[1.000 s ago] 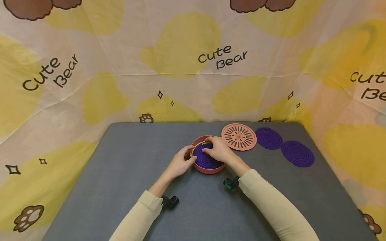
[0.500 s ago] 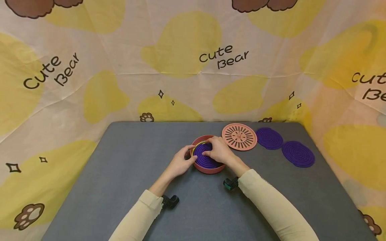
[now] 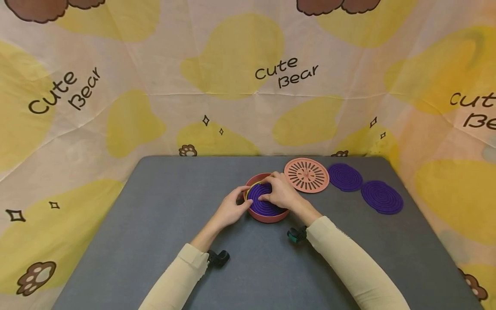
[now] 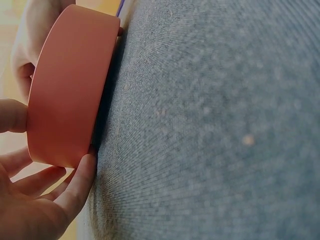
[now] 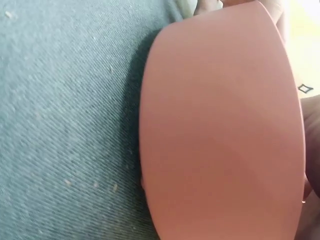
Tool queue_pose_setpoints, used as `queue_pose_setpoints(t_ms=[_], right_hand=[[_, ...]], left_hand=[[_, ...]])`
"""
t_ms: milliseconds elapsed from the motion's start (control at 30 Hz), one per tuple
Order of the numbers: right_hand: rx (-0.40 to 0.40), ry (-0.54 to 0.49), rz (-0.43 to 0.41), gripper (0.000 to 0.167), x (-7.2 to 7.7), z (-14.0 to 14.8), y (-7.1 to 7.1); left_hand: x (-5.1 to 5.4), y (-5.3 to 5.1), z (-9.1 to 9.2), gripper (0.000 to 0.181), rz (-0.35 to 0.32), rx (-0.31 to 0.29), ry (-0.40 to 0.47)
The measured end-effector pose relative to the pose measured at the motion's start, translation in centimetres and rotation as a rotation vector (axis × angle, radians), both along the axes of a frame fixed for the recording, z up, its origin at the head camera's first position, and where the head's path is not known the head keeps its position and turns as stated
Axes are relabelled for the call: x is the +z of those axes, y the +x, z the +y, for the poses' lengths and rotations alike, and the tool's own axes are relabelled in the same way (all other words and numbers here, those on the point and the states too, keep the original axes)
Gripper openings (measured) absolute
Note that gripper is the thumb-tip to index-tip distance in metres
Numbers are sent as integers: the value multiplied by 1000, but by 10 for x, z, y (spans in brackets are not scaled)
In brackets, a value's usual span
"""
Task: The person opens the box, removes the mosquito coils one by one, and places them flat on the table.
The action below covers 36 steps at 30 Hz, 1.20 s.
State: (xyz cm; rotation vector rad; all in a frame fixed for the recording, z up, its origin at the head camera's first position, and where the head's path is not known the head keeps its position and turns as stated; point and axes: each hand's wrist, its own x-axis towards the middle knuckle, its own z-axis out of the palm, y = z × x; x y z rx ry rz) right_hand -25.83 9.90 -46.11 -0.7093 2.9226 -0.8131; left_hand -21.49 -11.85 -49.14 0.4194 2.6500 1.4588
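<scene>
A round reddish-pink box (image 3: pixel 269 219) sits on the table with a purple mosquito coil (image 3: pixel 265 204) inside, lying near the rim. A yellow edge (image 3: pixel 249 192) shows beside the coil; what it belongs to is mostly hidden. My left hand (image 3: pixel 231 209) holds the box's left side; in the left wrist view its fingers (image 4: pixel 80 182) lie against the outer wall and its thumb is at the rim. My right hand (image 3: pixel 283 192) reaches over the far right rim and pinches the coil's edge, its fingertips partly hidden. In the right wrist view the box wall (image 5: pixel 220 130) covers most of that hand.
Behind the box to the right lies a pink slotted round lid (image 3: pixel 307 175). Two more purple coils, one farther back (image 3: pixel 345 177) and one nearer (image 3: pixel 382 197), lie flat to its right. Patterned cloth (image 3: pixel 232 125) stands up behind the grey table (image 3: pixel 174 193).
</scene>
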Motion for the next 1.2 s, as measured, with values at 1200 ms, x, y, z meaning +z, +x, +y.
queue_pose_setpoints(t_ms=[1200], right_hand=[[-105,-396,-47,31,28,29,-11]], left_hand=[[1,0,0,49,-1,4,0]])
